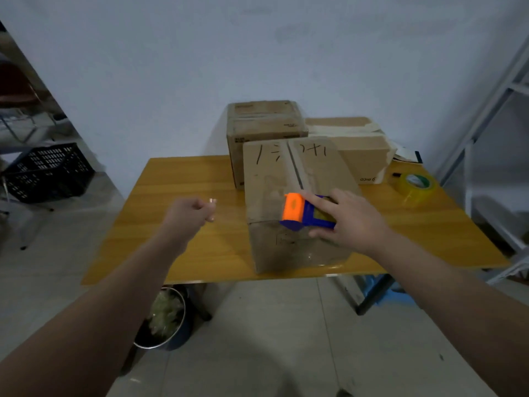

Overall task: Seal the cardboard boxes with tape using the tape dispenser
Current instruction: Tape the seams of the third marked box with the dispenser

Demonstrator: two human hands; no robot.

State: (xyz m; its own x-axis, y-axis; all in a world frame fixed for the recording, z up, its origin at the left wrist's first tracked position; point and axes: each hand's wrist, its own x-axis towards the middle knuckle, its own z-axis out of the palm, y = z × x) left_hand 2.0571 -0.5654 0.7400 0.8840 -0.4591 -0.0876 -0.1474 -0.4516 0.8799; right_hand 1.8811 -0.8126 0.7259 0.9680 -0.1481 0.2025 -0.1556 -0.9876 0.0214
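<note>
A cardboard box [274,179] with black handwriting and a centre seam stands near the front of the wooden table [183,224]. On its near top edge lies a blue tape dispenser with an orange roller end [300,212]. My right hand [347,220] grips the dispenser from the right, with fingers above and thumb below. My left hand [191,210] hovers over the table left of the box, fingers curled; whether it holds a tape end is unclear. Two more boxes stand behind: a taller one [263,124] and a lower one with pale tape [360,144].
A roll of clear yellowish tape [416,186] lies on the table at the right. A black crate [48,171] sits on the left, metal shelving [503,116] stands on the right, and a metal bin [166,319] sits under the table.
</note>
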